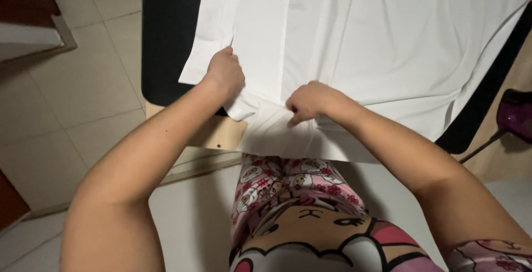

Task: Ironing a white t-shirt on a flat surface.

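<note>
A white shirt lies spread over a black-covered board, with its near edge hanging toward me. My left hand is closed on the shirt's fabric near its left side, by a cuff or sleeve edge. My right hand pinches the fabric at the near edge, close to the folded collar part that hangs below the board. The two hands are about a hand's width apart.
A wooden board edge shows under the black cover. Beige floor tiles lie to the left. A purple object with a cord sits at the right on a wooden surface. My patterned pink clothing fills the bottom.
</note>
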